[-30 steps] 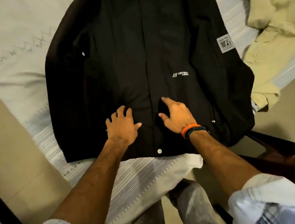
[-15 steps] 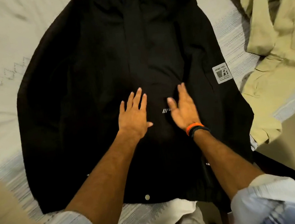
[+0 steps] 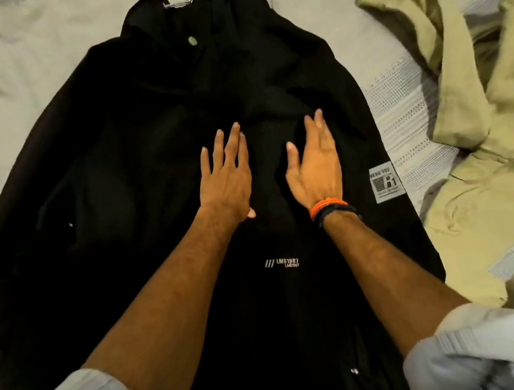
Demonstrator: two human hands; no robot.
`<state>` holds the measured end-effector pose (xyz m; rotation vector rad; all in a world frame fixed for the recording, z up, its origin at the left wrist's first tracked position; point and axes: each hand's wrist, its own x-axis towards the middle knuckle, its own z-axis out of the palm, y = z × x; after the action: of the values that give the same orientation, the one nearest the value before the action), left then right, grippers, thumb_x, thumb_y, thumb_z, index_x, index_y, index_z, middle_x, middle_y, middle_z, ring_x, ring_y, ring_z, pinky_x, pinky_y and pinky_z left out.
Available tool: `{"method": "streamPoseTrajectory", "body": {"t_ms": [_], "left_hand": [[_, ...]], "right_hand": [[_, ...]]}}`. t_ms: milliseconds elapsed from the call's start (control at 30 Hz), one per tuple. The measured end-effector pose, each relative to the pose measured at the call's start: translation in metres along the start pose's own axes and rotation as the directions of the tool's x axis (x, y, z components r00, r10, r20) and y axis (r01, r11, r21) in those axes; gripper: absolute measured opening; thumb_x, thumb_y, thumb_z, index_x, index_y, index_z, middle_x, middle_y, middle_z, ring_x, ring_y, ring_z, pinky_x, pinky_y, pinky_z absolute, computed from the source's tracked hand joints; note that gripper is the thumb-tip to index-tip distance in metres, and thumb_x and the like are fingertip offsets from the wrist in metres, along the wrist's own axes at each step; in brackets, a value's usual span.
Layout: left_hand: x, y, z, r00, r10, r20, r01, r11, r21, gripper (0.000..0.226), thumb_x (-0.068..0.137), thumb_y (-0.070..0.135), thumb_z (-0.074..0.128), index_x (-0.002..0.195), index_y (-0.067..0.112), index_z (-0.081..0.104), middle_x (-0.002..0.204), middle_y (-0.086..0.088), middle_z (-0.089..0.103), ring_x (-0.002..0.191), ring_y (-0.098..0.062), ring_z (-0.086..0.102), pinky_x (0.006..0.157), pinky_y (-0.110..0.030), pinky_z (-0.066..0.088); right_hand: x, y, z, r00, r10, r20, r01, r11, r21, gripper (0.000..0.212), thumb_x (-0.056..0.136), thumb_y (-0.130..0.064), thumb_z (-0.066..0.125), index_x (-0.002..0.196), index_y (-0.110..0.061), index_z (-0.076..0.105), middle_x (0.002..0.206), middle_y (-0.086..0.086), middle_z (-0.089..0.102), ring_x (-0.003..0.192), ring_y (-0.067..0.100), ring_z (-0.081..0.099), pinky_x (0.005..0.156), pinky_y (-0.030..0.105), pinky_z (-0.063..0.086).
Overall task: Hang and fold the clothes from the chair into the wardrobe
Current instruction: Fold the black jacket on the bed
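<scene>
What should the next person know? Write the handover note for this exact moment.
Left hand: open, flat on the black jacket, mid-chest.
Right hand: open, fingers straight, on the jacket beside it.
Jacket lies face up, spread on the bed, not folded or hung.
Beige garment lies crumpled on the bed to the right.
Left: fold or hang both into the wardrobe, which is out of view.
</scene>
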<state>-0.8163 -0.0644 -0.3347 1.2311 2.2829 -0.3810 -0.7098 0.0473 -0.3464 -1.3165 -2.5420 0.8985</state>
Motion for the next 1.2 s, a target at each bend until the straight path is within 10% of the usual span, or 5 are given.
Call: {"method": "streamPoseTrajectory", "body": {"t_ms": [133,300,433,1033,1200], "left_hand": [[0.001,0.004,0.003,1.000,-0.019,-0.014,0.019,1.000,0.004,0.148,0.059,0.047,0.089,0.151,0.003,-0.019,0.158,-0.012,-0.032,0.147,-0.035,-0.023,0.120,-0.054,-0.002],[0.005,0.004,0.002,1.000,-0.023,0.006,0.023,1.000,-0.001,0.149,0.059,0.045,0.090,0.151,0.005,-0.020,0.158,-0.010,-0.032,0.147,-0.033,-0.023,0.121,-0.053,-0.001],[0.004,0.003,-0.001,1.000,-0.028,-0.012,0.028,0.999,-0.018,0.147,0.059,0.042,0.090,0.153,0.006,-0.017,0.159,-0.009,-0.030,0.148,-0.032,-0.022,0.122,-0.052,-0.002],[-0.180,0.056,0.083,0.999,0.040,0.032,-0.028,0.949,-0.314,0.094,0.092,0.037,0.062,0.156,0.008,-0.001,0.163,-0.010,-0.017,0.151,-0.027,-0.009,0.124,-0.046,0.004],[-0.219,0.067,0.118,0.999,0.044,0.009,-0.041,0.979,-0.200,0.100,0.093,0.051,0.056,0.155,0.007,-0.009,0.161,-0.014,-0.023,0.150,-0.033,-0.016,0.122,-0.053,-0.001]], "right_hand": [[0.035,0.005,0.006,0.936,-0.265,0.232,0.300,0.945,-0.132,0.068,0.098,-0.034,0.051,0.154,-0.007,0.024,0.163,0.015,0.013,0.152,0.027,0.013,0.122,0.042,0.016],[0.062,-0.008,0.011,0.996,0.033,0.084,-0.026,0.996,-0.083,0.084,0.093,-0.037,0.058,0.156,-0.004,0.011,0.165,0.013,-0.001,0.152,0.027,0.009,0.119,0.042,0.016],[0.057,-0.007,0.010,0.963,-0.164,0.216,0.213,0.950,-0.230,0.080,0.094,-0.040,0.055,0.157,-0.011,0.015,0.165,0.011,0.003,0.153,0.025,0.005,0.123,0.042,0.007],[-0.216,0.016,-0.017,0.947,-0.051,0.317,0.104,0.983,-0.152,0.064,0.096,-0.024,0.055,0.150,-0.003,0.031,0.162,0.014,0.019,0.150,0.026,0.018,0.121,0.033,0.015],[-0.280,0.065,-0.029,0.917,0.353,0.185,-0.345,0.936,-0.076,0.077,0.096,-0.037,0.057,0.153,0.000,0.019,0.157,0.022,0.027,0.144,0.037,0.030,0.116,0.040,0.026]]}}
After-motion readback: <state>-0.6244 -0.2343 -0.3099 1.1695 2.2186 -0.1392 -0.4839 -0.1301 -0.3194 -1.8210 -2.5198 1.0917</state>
